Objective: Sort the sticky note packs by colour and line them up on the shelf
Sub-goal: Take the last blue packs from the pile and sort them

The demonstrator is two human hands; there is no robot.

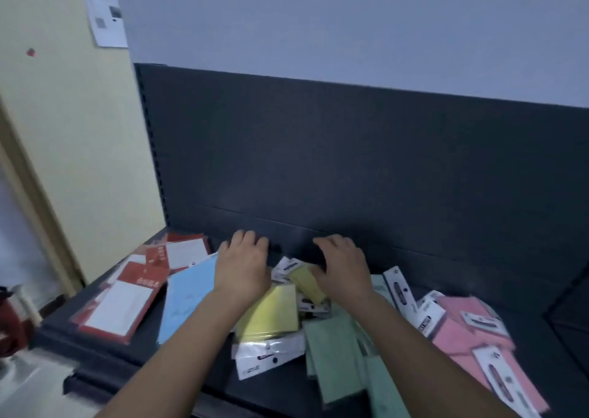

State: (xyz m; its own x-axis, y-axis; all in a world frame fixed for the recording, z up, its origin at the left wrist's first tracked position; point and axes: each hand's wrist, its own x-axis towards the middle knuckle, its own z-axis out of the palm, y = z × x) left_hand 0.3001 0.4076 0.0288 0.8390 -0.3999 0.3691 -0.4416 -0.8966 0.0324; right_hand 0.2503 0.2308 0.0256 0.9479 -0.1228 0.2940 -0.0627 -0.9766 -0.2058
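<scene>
Blurry frame. Sticky note packs are lying in loose heaps along the shelf (271, 395), not lined up. Red-and-white packs (121, 306) are sitting at the shelf's left end, overlapping each other. A blue pack (188, 296) is lying just beside them toward the middle, partly under the left forearm. A large yellow pack (271, 312) is lying mid-shelf between the two arms, with a small yellow pack (307, 282) tilted behind it. Green packs (334, 354) are spilling toward the front edge under the right forearm. Pink packs (462, 338) are piling up toward the right end.

The left hand (243, 261) is reaching to the back edge, close to the dark back panel (350, 162), knuckles up and fingers bent down; cannot tell whether it is gripping anything. The right hand (342, 269) is hovering just right of the small yellow pack, fingers spread and bent; contact and grip cannot be told through the blur.
</scene>
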